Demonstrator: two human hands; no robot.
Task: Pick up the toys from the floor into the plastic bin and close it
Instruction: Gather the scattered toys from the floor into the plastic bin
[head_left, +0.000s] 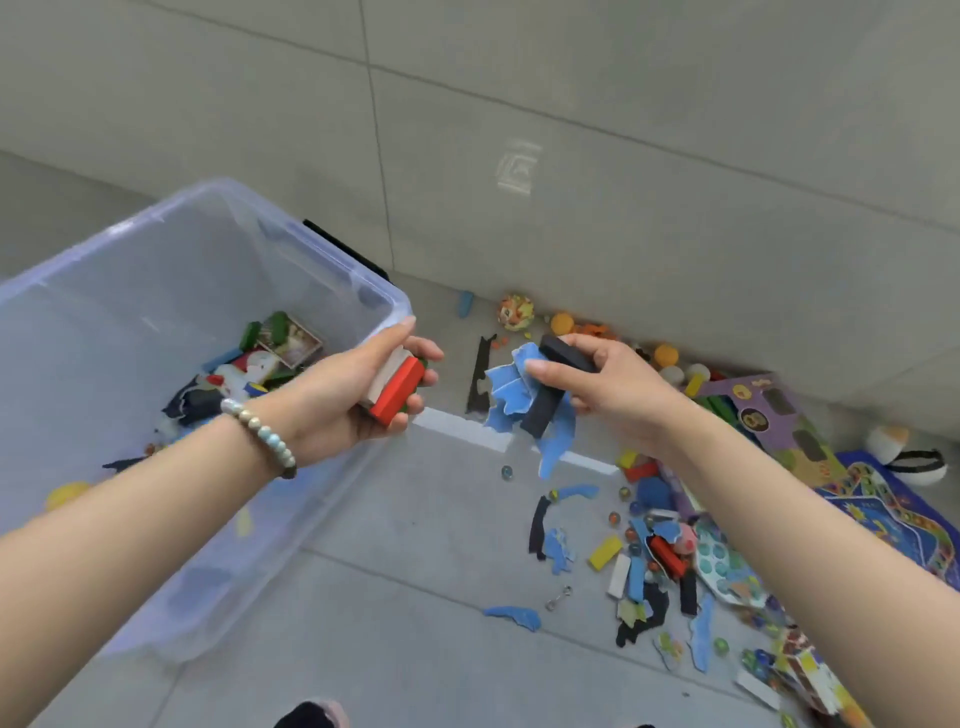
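left hand (358, 389): fingers curled round a red rectangular wooden block (397, 397) and a white rectangular block (384, 376) stacked together, held at the right rim of the large clear plastic bin (332, 260).
wrist: a bracelet of pale beads (260, 431), over the bin's right wall.
right hand (608, 384): gripping two black rectangular blocks (543, 410) and a bunch of blue foam puzzle pieces (506, 392), held in the air to the right of the bin, apart from it.
bin: top open; a black latch (345, 249) on its far right rim.
inside the bin: green blocks (251, 335), a picture card (291, 340), a white figurine toy (249, 371), and dark puzzle scraps.
floor just right of the bin: a black jagged puzzle strip (480, 374) and a glass marble (507, 473).
floor further right of the bin: a patterned ball (516, 312) and an orange ball (562, 323) by the wall, a yellow block (605, 552) among blue and black scraps and marbles.
floor well right of the bin: a purple game board (763, 410), a blue printed mat (883, 514), and a white plush with a black band (914, 457).
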